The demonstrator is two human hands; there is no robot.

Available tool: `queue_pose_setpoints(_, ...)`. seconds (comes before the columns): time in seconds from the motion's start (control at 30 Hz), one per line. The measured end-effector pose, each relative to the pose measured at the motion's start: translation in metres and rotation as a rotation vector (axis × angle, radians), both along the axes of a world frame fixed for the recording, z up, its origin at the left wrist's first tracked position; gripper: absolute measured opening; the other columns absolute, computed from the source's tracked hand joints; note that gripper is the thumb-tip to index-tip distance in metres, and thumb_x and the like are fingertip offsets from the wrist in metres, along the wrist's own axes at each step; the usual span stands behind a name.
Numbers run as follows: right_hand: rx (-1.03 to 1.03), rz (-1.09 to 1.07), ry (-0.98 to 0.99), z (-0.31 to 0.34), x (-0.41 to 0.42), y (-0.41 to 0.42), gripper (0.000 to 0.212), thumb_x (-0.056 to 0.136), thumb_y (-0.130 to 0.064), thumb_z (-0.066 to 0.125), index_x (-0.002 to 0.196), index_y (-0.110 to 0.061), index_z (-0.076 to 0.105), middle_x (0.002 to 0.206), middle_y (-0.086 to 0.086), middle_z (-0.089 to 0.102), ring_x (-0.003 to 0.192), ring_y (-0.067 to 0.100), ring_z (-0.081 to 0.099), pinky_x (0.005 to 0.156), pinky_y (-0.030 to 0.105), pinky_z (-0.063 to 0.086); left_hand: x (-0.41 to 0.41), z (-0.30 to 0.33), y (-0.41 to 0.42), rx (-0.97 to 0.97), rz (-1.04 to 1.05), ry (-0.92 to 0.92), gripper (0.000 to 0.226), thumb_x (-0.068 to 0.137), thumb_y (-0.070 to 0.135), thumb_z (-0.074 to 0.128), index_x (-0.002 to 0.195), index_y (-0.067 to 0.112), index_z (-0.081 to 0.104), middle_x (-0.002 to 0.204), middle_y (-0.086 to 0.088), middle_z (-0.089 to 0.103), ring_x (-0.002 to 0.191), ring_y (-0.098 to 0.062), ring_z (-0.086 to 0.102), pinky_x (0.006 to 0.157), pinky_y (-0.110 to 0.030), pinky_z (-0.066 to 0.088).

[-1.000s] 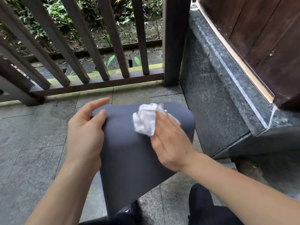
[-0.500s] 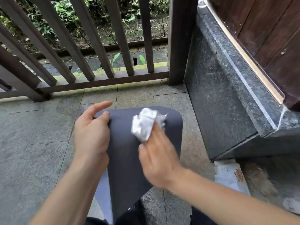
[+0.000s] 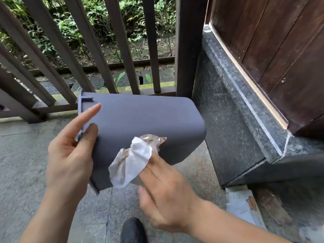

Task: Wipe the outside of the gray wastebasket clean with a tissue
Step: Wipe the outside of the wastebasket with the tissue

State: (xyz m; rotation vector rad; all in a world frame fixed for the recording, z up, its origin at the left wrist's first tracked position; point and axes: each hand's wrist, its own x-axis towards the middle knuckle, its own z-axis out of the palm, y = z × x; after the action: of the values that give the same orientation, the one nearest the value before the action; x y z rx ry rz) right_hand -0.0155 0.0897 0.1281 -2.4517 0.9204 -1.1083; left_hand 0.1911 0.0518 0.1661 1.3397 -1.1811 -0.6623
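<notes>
Head view: You hold the gray wastebasket (image 3: 140, 127) off the stone floor (image 3: 21, 155), tipped on its side, with its rim toward your left and its rounded closed base toward your right. Your left hand (image 3: 70, 155) grips the rim end: the thumb presses flat on the upper wall, the index finger extends straight along the rim flange, and the remaining fingers wrap out of sight behind the rim. Your right hand (image 3: 166, 195) presses a crumpled white tissue (image 3: 133, 162) against the near lower wall of the wastebasket; the fingers lie extended over the tissue, pinning it to the surface, while the thumb stands apart below. The tissue carries brownish soiling along its upper folds.

Surroundings: A dark wooden railing (image 3: 122, 50) with slanted balusters stands directly behind the wastebasket, and green plants (image 3: 105, 18) show through the gaps. A thick railing post (image 3: 187, 46) rises just beyond the base end. A polished dark granite ledge (image 3: 236, 120) runs along your right side, near the base of the wastebasket but not touching it. A brown wooden wall (image 3: 280, 50) sits on top of the ledge. A piece of white printed paper (image 3: 243, 206) lies on the floor at the foot of the ledge. A dark shoe (image 3: 133, 230) shows at the bottom edge, between your forearms
</notes>
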Motion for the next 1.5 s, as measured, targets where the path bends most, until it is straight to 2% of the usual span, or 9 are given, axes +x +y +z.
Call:
queue_pose_setpoints(0.17, 0.177, -0.117, -0.091, 0.018, -0.017, -0.01, 0.042, 0.096, -0.012, 0.044, 0.134, 0.0, 0.057, 0.144, 0.012, 0.055, 0.145, 0.027, 0.04, 0.118, 0.039, 0.035, 0.03, 0.005, 0.008, 0.066, 0.056, 0.089, 0.056, 0.083, 0.062, 0.069, 0.135, 0.044, 0.065, 0.127, 0.02, 0.071, 0.109, -0.016, 0.067, 0.092, -0.043, 0.052)
queue_pose_setpoints(0.4, 0.554, -0.486, 0.245, 0.005, -0.071, -0.05, 0.024, 0.099, -0.046, 0.039, 0.111, -0.028, 0.049, 0.123, -0.008, 0.054, 0.121, 0.019, 0.051, 0.089, 0.038, 0.048, 0.049, 0.0, 0.021, 0.159, -0.074, 0.125, 0.045, 0.088, 0.035, 0.068, 0.133, 0.04, 0.068, 0.101, 0.01, 0.078, 0.089, -0.013, 0.068, 0.079, -0.029, 0.056)
queue_pose_setpoints(0.63, 0.713, -0.423, 0.213, -0.013, -0.083, -0.067, 0.045, 0.099, -0.055, 0.03, 0.131, -0.028, 0.044, 0.139, -0.004, 0.051, 0.128, 0.023, 0.052, 0.098, 0.042, 0.045, 0.04, -0.009, 0.013, 0.121, -0.083, 0.051, 0.065, 0.074, 0.067, 0.078, 0.132, 0.038, 0.07, 0.078, 0.008, 0.076, 0.068, -0.005, 0.065, 0.068, -0.018, 0.054)
queue_pose_setpoints(0.77, 0.688, -0.434, 0.26, -0.011, -0.064, -0.055, 0.046, 0.099, -0.055, 0.031, 0.132, -0.026, 0.046, 0.138, -0.004, 0.051, 0.129, 0.023, 0.049, 0.1, 0.044, 0.046, 0.043, -0.011, 0.009, 0.114, -0.051, 0.011, 0.061, 0.078, 0.066, 0.074, 0.134, 0.041, 0.068, 0.09, 0.011, 0.08, 0.069, -0.004, 0.065, 0.066, -0.018, 0.054)
queue_pose_setpoints(0.93, 0.634, -0.277, 0.323, 0.002, -0.021, -0.007, 0.054, 0.094, -0.064, 0.025, 0.124, -0.027, 0.05, 0.127, -0.003, 0.053, 0.12, 0.023, 0.053, 0.099, 0.042, 0.048, 0.046, -0.019, 0.01, 0.109, -0.028, -0.095, 0.043, 0.091, 0.052, 0.066, 0.133, 0.044, 0.067, 0.049, 0.018, 0.043, 0.049, -0.003, 0.035, 0.05, -0.012, 0.03)
queue_pose_setpoints(1.07, 0.524, -0.064, 0.326, 0.003, 0.014, 0.034, 0.062, 0.096, -0.057, 0.039, 0.147, -0.023, 0.039, 0.161, -0.002, 0.032, 0.151, 0.015, 0.026, 0.111, 0.03, 0.04, 0.051, -0.022, 0.007, 0.116, 0.047, -0.168, 0.041, 0.093, 0.056, 0.062, 0.133, 0.048, 0.065, 0.066, -0.007, 0.04, 0.054, -0.019, 0.03, 0.046, -0.03, 0.022)
queue_pose_setpoints(1.13, 0.402, -0.084, 0.35, 0.003, 0.019, 0.038, 0.062, 0.093, -0.054, 0.047, 0.144, -0.019, 0.046, 0.163, 0.001, 0.034, 0.152, 0.011, 0.028, 0.111, 0.026, 0.042, 0.052, -0.021, 0.006, 0.098, 0.084, -0.145, 0.04, 0.094, 0.057, 0.061, 0.133, 0.049, 0.065, 0.074, -0.009, 0.046, 0.059, -0.023, 0.034, 0.046, -0.035, 0.026)
queue_pose_setpoints(1.3, 0.443, -0.068, 0.26, 0.009, 0.01, 0.026, 0.071, 0.098, -0.05, 0.041, 0.159, -0.022, 0.016, 0.17, -0.009, 0.004, 0.148, -0.01, -0.023, 0.113, 0.014, 0.01, 0.051, -0.014, 0.005, 0.057, 0.13, -0.033, 0.051, 0.088, 0.065, 0.065, 0.135, 0.045, 0.065, 0.078, -0.007, 0.057, 0.065, -0.024, 0.045, 0.054, -0.038, 0.037)
queue_pose_setpoints(1.5, 0.327, -0.113, 0.325, 0.004, 0.004, 0.015, 0.066, 0.094, -0.038, 0.049, 0.153, -0.016, 0.03, 0.168, -0.001, 0.018, 0.157, 0.008, -0.004, 0.118, 0.016, -0.005, 0.026, -0.007, 0.009, 0.09, 0.105, 0.031, 0.038, 0.094, 0.044, 0.064, 0.132, 0.044, 0.067, 0.07, 0.01, 0.068, 0.061, -0.016, 0.057, 0.061, -0.03, 0.047)
